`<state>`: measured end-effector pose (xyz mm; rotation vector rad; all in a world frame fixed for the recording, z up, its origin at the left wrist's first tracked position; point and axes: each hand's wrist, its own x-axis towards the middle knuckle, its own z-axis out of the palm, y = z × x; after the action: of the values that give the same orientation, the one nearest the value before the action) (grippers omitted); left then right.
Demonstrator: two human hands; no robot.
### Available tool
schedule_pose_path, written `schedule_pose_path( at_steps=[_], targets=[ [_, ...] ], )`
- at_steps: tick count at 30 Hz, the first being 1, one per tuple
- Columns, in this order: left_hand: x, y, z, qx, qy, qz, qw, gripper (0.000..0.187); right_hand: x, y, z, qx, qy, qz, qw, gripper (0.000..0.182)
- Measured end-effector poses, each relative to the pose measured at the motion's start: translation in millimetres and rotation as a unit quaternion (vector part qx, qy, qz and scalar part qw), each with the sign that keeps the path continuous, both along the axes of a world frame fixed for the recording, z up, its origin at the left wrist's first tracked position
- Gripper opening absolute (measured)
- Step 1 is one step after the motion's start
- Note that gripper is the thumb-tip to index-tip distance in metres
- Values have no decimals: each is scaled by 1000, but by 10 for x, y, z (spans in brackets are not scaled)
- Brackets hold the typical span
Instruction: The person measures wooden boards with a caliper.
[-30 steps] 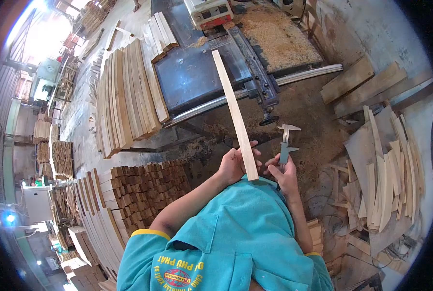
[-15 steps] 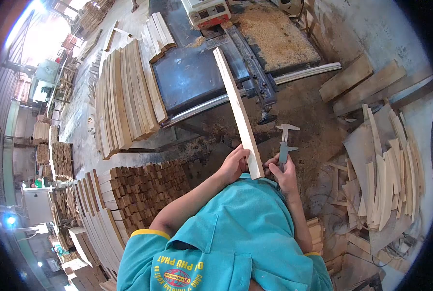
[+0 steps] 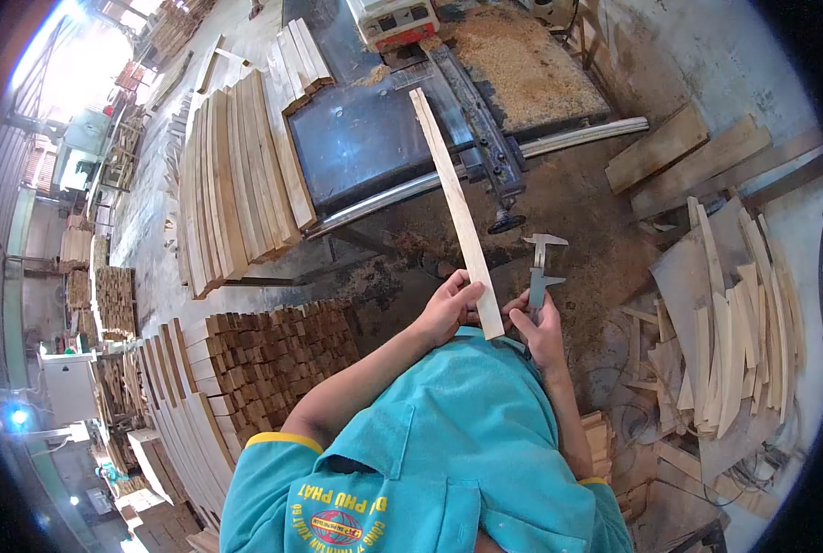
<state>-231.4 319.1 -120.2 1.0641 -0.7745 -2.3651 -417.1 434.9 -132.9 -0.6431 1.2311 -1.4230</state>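
A long pale wooden strip [image 3: 458, 207] points away from my body, its far end over the dark metal saw table [image 3: 361, 147]. My left hand [image 3: 448, 309] grips the strip close to its near end, thumb on top. Just right of that end, my right hand [image 3: 536, 332] is closed around a grey caliper [image 3: 538, 281], whose jaws point away from me and stand apart with nothing between them. Some fingers of my right hand are hidden behind the strip and the caliper.
Long boards [image 3: 236, 184] lie side by side left of the saw table. A stack of cut wood [image 3: 278, 359] stands at my left. Thin offcuts [image 3: 729, 341] lean at the right. A black handwheel [image 3: 506, 224] juts from the table's front, beneath the rail.
The strip has turned about its length, so a narrower face now shows, and my left thumb has shifted onto it. The caliper has barely moved.
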Motion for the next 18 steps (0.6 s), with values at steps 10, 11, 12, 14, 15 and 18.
schedule_pose_path(
  at_steps=[10,11,12,14,15,18],
  targets=[
    [-28,37,-101,-58,-46,-15,997,35,6,15,67,11,11,6,1000,36],
    [-39,37,-68,-73,-73,-20,994,38,5,20,49,11,11,6,1000,36],
    [-47,36,-53,-87,-100,-25,991,42,11,19,60,17,4,8,1000,37],
    [-69,30,-64,-99,-112,-32,988,43,14,17,59,24,-4,10,1000,39],
    [-85,29,-40,-111,-124,-38,985,45,20,12,51,21,14,19,1000,39],
    [-121,50,34,-118,-124,-62,983,32,10,15,78,23,36,31,999,41]
  ],
)
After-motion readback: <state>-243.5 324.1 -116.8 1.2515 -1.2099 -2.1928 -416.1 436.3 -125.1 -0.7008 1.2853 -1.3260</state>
